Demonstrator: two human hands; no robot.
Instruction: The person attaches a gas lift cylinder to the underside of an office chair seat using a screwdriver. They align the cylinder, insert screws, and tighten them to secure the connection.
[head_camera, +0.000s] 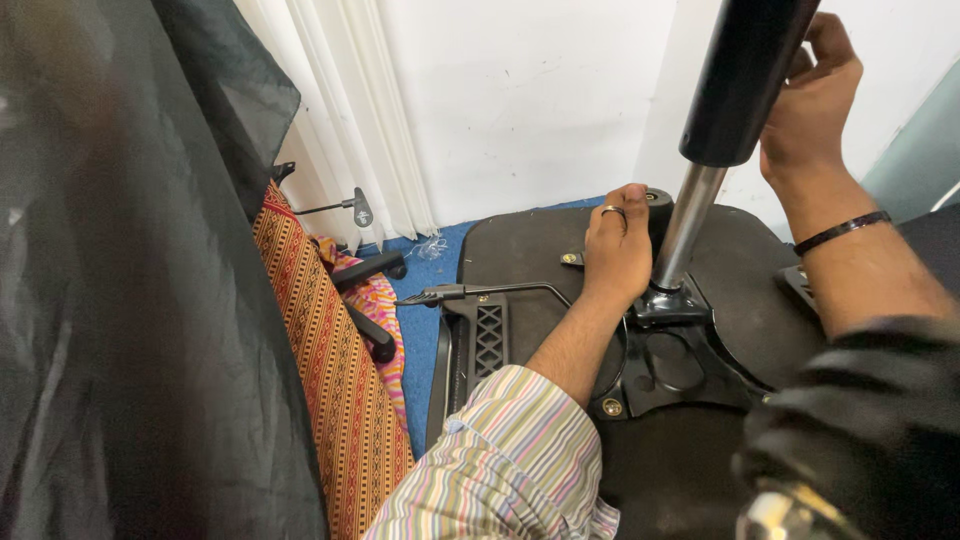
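Right hand (815, 95) is wrapped around the black gas-lift cylinder (745, 75) at upper right, a rigid, hefty, smooth tube. Left hand (617, 250) lies curled beside the chrome piston (688, 222), on the upturned seat's metal plate (670, 365).

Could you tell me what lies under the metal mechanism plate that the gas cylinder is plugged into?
The mechanism plate sits bolted on the overturned black seat base. The left hand covers its upper left part beside the gas cylinder.
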